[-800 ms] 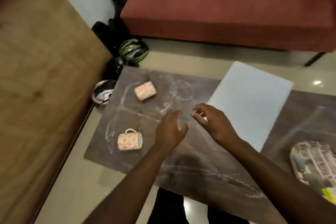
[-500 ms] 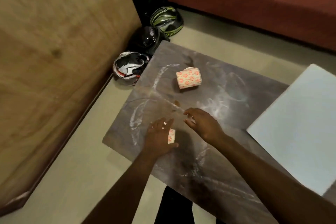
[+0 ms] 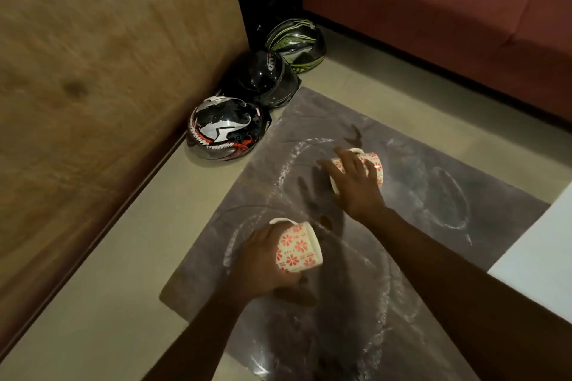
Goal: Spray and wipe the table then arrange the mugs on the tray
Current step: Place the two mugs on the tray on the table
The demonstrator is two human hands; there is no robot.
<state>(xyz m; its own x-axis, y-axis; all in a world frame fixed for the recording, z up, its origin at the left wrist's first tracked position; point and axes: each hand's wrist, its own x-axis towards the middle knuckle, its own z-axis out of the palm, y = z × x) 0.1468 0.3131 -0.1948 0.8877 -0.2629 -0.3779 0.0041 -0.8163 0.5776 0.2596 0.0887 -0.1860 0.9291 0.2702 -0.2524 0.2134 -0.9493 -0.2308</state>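
Two white mugs with red flower prints are on the dark table, which shows whitish smear rings. My left hand grips the near mug round its base; the mug is tipped on its side with its handle pointing away from me. My right hand lies over the far mug, which rests on its side, with spread fingers touching its top. A flat white panel shows at the right edge. No tray is in view.
Three motorcycle helmets sit on the floor by the table's far left corner: a black, white and red one, a black one and a green-striped one. A wooden panel stands at left, a red sofa behind.
The view swung left, dropping most of the white panel and a patterned tray out of frame. My left hand took hold of the near mug; my right hand reached forward onto the far mug.
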